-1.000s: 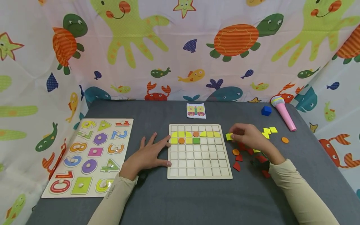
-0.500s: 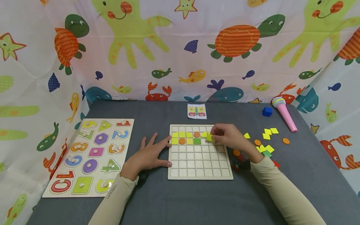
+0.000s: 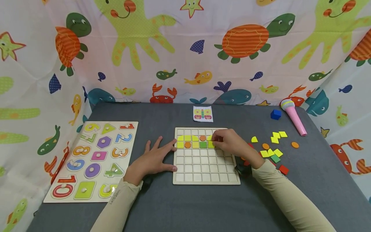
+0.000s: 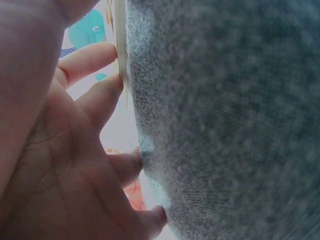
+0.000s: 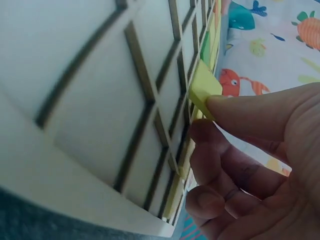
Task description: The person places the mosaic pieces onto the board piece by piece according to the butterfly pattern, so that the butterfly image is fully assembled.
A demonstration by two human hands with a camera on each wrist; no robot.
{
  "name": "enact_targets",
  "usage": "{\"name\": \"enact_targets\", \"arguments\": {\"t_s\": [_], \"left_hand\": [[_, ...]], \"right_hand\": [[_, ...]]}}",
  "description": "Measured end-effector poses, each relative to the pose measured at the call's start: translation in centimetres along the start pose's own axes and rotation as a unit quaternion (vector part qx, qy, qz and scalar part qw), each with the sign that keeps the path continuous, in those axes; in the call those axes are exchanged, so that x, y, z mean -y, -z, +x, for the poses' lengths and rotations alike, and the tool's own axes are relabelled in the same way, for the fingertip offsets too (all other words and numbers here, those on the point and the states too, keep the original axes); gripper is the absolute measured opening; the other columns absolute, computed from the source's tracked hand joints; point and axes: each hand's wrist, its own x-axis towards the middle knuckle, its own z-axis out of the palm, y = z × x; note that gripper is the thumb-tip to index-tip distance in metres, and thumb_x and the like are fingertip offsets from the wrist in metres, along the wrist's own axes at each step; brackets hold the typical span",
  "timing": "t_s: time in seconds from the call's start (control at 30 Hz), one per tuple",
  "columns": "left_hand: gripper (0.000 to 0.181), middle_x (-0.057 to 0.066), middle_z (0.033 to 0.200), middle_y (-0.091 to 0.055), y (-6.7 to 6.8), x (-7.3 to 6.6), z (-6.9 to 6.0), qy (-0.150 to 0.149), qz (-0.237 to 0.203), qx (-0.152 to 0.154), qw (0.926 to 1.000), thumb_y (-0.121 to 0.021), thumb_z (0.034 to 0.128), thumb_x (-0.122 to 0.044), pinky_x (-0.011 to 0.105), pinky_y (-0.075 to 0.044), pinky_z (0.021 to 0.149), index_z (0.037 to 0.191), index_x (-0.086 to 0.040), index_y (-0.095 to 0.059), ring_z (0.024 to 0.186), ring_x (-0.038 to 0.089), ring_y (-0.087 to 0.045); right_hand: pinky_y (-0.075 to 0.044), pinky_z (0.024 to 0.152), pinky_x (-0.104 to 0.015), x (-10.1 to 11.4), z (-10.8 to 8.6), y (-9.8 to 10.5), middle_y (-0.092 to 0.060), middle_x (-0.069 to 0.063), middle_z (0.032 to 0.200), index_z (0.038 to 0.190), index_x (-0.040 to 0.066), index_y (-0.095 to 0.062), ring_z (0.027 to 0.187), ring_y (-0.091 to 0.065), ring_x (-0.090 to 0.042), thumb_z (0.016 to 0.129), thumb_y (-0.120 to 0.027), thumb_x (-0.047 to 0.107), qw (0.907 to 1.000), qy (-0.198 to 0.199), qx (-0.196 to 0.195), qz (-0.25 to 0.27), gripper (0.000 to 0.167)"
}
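Note:
My right hand (image 3: 232, 143) pinches a yellow square tile (image 5: 204, 87) between thumb and forefinger. It is over the wooden grid board (image 3: 203, 178), at the cell right of the green tile (image 3: 203, 145). In the right wrist view the tile is tilted against the grid ridges. Yellow, orange and green tiles fill part of two upper rows; my right hand hides that area's right end. My left hand (image 3: 151, 161) is spread, its thumb and a finger touching the board's left edge. In the left wrist view, its fingertips (image 4: 114, 82) meet the board edge and the grey cloth.
Loose yellow, orange, green and red tiles (image 3: 277, 152) lie right of the board. A butterfly pattern card (image 3: 203, 114) is behind it. A number puzzle (image 3: 97, 161) lies at left. A blue cube (image 3: 275, 114) and pink toy microphone (image 3: 295, 120) stand back right.
My right hand has carried the yellow tile left from beside the board onto the grid, to the cell next to the green tile. My left hand has stayed put.

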Motion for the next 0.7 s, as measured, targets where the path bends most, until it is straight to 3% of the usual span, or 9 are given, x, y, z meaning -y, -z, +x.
{"name": "enact_targets", "arguments": {"t_s": [0.27, 0.47, 0.7], "left_hand": [[0.108, -0.006, 0.160, -0.053, 0.0, 0.0, 0.1, 0.006, 0.001, 0.005, 1.0000, -0.086, 0.0900, -0.050, 0.071, 0.014, 0.121, 0.173, -0.022, -0.024, 0.163, 0.041, 0.004], [0.108, -0.006, 0.160, -0.053, 0.0, -0.1, 0.1, 0.009, 0.002, 0.006, 0.9999, -0.086, 0.0902, -0.050, 0.070, 0.014, 0.121, 0.173, -0.022, -0.024, 0.163, 0.041, 0.004], [0.108, -0.006, 0.159, -0.054, 0.0, -0.2, 0.1, 0.009, 0.003, 0.004, 0.9999, -0.086, 0.0900, -0.050, 0.071, 0.014, 0.121, 0.173, -0.021, -0.024, 0.163, 0.041, 0.004]], "right_hand": [[-0.053, 0.073, -0.036, 0.0, 0.1, -0.3, -0.067, 0.002, 0.090, 0.098, 0.006, -0.079, 0.080, -0.058, -0.016, 0.095, -0.077, -0.002, 0.9987, 0.043, 0.008, -0.026, 0.009], [-0.053, 0.072, -0.039, -0.8, -1.0, 1.1, -0.066, -0.003, 0.091, 0.104, 0.003, -0.077, 0.081, -0.057, -0.020, 0.092, -0.078, -0.003, 0.9986, 0.027, 0.006, -0.045, 0.013], [-0.050, 0.097, -0.058, -3.1, -3.1, 4.0, -0.065, -0.017, 0.124, 0.116, 0.004, -0.077, 0.117, -0.053, -0.039, 0.093, -0.075, -0.005, 0.9983, -0.017, 0.009, -0.055, 0.025]]}}
